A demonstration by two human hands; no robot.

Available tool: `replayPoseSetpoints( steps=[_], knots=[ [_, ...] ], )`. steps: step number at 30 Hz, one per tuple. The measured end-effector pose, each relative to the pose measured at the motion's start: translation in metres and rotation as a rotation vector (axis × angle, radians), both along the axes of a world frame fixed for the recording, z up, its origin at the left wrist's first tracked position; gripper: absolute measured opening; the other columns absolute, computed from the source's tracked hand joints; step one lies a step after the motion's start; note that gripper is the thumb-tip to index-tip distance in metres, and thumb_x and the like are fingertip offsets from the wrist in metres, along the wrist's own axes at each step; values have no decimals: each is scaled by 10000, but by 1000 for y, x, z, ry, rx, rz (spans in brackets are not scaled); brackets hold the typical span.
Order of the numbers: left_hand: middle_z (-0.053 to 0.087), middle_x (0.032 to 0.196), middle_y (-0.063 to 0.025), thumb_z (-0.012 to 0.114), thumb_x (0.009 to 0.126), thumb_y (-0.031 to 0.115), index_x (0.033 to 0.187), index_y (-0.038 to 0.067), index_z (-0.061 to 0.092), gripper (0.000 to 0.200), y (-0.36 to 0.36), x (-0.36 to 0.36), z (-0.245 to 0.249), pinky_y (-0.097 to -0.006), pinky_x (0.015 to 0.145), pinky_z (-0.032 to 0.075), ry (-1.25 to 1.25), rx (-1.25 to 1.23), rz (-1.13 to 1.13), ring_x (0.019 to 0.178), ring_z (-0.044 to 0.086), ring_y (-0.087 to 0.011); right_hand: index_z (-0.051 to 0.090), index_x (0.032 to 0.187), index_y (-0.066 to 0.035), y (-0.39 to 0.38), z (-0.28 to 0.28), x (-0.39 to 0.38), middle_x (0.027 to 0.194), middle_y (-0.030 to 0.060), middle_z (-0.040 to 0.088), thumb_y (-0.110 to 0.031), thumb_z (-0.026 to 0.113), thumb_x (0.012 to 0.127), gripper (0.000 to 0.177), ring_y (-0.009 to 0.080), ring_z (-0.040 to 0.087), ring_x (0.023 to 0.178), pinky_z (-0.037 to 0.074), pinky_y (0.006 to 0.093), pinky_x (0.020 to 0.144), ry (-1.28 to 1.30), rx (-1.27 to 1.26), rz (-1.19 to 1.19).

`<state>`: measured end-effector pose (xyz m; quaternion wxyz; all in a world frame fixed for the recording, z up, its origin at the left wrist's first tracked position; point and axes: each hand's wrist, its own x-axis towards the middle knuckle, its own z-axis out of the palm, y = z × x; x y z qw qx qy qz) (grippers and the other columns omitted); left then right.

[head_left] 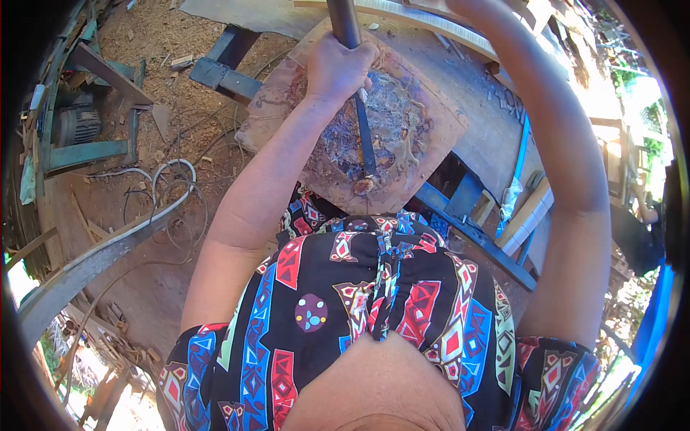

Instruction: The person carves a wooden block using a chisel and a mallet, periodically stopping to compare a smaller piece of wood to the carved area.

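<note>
My left hand is closed around a chisel-like tool. Its thick dark handle rises out of the top of the head view, and its narrow dark blade slants down toward me. The blade tip meets a small brownish lump near the close edge of a square board. A rough, dark, crusted patch covers the board's middle. At the top edge, my right hand is raised and mostly cut off, its fingers hidden; whether it holds something I cannot make out.
Under the board runs a blue-grey metal frame. A curved wooden strip lies beyond it. On the left are sawdust, a motor, cables and a pale hose. A blue pipe and a wrapped beam lie right.
</note>
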<state>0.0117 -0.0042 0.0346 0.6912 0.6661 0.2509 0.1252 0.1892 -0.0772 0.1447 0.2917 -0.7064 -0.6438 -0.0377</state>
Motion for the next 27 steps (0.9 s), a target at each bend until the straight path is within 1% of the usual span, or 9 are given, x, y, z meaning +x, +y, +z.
replayPoseSetpoints(
  steps=[3, 5, 10, 13, 18, 20, 21, 23, 27],
  knots=[
    [664, 733, -106, 691, 755, 242, 879, 16, 621, 267, -17, -7, 12, -355, 669, 546, 177, 522, -10, 737, 707, -229, 718, 797, -12, -11, 44, -40, 675, 65, 629, -285, 729, 755, 277, 144, 576, 576, 427, 286, 514, 407, -555, -421],
    [652, 769, -102, 708, 735, 282, 873, 4, 613, 325, -28, -17, 14, -390, 764, 520, 212, 546, -20, 826, 685, -248, 720, 800, -9, -28, 35, -25, 648, 41, 606, -290, 757, 740, 289, 98, 554, 569, 404, 254, 502, 722, -315, -316],
    [575, 622, -18, 715, 817, 149, 862, 60, 552, 191, -41, -50, 6, -244, 447, 469, -234, -168, 79, 481, 563, -101, 686, 926, -11, -101, -6, -56, 676, 27, 590, -315, 703, 797, 331, 83, 519, 569, 379, 242, 501, 840, -17, -397],
    [565, 623, -19, 700, 851, 167, 921, 66, 522, 216, -18, -63, 4, -248, 432, 474, -246, -109, 169, 477, 561, -109, 653, 923, -12, -146, -46, -87, 726, 46, 624, -388, 667, 850, 384, 87, 543, 579, 397, 246, 519, 1211, 169, -444],
    [567, 627, -42, 673, 882, 200, 979, 61, 493, 247, 8, -67, 23, -265, 440, 477, -420, -147, 327, 472, 555, -124, 611, 1039, -9, -205, -83, -147, 841, 94, 657, -364, 730, 789, 450, 166, 613, 668, 467, 284, 594, 1081, 32, -603],
    [564, 628, -53, 671, 884, 217, 978, 69, 489, 253, 11, -62, 25, -276, 453, 483, -476, -179, 376, 480, 554, -133, 565, 1152, 0, -213, -89, -160, 979, 157, 643, -266, 745, 742, 521, 293, 642, 812, 509, 388, 711, 509, -129, -554],
    [564, 628, -53, 671, 884, 217, 978, 69, 489, 253, 10, -60, 26, -276, 453, 483, -479, -178, 373, 480, 554, -133, 565, 1152, 0, -215, -87, -162, 979, 157, 643, -266, 745, 742, 521, 293, 642, 812, 509, 388, 711, 506, -126, -556],
    [561, 632, -44, 684, 874, 206, 985, 70, 490, 262, 5, -54, 27, -278, 452, 488, -504, -201, 411, 482, 553, -130, 495, 1287, -16, -207, -74, -169, 1134, 194, 592, -154, 724, 682, 661, 374, 595, 1005, 476, 450, 884, 414, -546, -663],
    [556, 639, -36, 697, 862, 180, 991, 75, 487, 268, 10, -43, 30, -267, 449, 494, -518, -143, 382, 491, 552, -115, 379, 1413, -68, -189, -92, -179, 1100, 191, 576, -114, 683, 685, 790, 397, 560, 1076, 453, 473, 924, 276, -408, -701]
  ],
)
